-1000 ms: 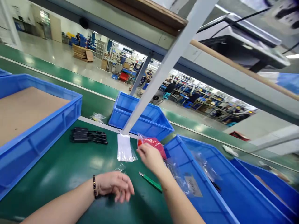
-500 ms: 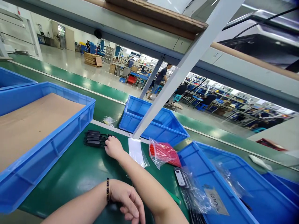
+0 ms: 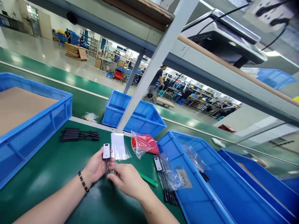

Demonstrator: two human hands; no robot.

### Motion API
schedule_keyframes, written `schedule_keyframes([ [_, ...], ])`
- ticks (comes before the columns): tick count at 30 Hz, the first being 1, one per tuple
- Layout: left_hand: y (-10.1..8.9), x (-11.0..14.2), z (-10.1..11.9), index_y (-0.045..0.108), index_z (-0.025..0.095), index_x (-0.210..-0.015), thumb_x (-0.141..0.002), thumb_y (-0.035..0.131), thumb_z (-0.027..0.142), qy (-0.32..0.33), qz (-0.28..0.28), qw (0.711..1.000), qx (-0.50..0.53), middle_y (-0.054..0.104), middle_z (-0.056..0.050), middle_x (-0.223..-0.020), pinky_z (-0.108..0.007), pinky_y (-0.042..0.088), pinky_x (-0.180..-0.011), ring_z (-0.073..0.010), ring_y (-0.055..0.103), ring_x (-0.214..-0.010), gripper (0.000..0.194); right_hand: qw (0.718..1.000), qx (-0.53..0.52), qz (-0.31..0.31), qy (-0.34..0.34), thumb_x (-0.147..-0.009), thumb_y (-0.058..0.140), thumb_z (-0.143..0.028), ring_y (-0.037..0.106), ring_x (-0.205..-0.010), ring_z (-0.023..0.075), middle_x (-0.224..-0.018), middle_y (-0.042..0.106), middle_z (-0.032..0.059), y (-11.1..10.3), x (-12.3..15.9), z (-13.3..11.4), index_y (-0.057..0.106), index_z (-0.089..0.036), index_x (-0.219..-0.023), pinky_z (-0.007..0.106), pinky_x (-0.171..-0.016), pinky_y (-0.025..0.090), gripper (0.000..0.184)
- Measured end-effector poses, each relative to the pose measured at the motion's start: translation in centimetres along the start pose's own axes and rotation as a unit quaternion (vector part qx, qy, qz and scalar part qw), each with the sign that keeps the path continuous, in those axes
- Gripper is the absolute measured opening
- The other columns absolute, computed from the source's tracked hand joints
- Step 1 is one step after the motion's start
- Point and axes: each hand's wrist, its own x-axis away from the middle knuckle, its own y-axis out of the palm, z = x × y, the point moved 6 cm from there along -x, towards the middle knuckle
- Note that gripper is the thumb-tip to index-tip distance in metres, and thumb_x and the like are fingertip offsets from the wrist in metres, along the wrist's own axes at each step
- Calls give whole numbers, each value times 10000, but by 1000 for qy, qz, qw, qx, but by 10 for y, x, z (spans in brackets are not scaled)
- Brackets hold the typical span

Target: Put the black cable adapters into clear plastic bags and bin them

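A small black cabled device with a white face (image 3: 106, 151) stands upright in my left hand (image 3: 97, 165), whose fingers are wrapped round it. My right hand (image 3: 127, 179) pinches its dark cable just below the body; the fingertips are partly hidden. Left of the hands, a neat stack of similar black devices (image 3: 71, 134) lies on the green work surface with the cables pointing right. White sheets in a clear bag (image 3: 118, 146) lie right behind the hands. A green stick-like tool (image 3: 148, 179) lies to the right of my right hand.
Blue crates stand at the left (image 3: 50, 123), behind the grey post (image 3: 149, 82), and at the right (image 3: 196, 177). Nearer lie a red bag (image 3: 148, 143) and bagged cabled devices (image 3: 169, 177). A shelf beam (image 3: 210, 67) crosses overhead. A person (image 3: 159, 76) stands far off.
My right hand has come back from the stack to beside my left hand. A white-faced device is now held between both hands. The view has shifted to the right.
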Motion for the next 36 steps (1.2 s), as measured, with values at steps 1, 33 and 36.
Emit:
schedule_keyframes([
  [1,-1,1,-2,529,132,-989,-806,452,477,-14,5,1000,-22,557,-47,-670,-213,409,-454,-119,509,-512,398,1000,-2,10,15,-845,430,-303,542,-635,112,-717,619,-14,-3,8,9,580,-216,-758,199,-571,338,194],
  [33,4,1,-30,500,154,-886,-814,461,457,23,55,991,-122,505,-18,-714,-177,240,-397,-49,353,-449,314,973,96,179,109,-914,278,-300,503,-590,113,-646,549,6,17,-8,58,506,-185,-730,220,-544,279,315],
  [36,5,1,-30,496,162,-890,-809,468,458,32,54,989,-132,500,-12,-710,-173,245,-396,-49,356,-453,307,969,125,186,102,-913,284,-298,500,-601,110,-649,549,12,18,-9,58,507,-179,-716,227,-555,269,320],
])
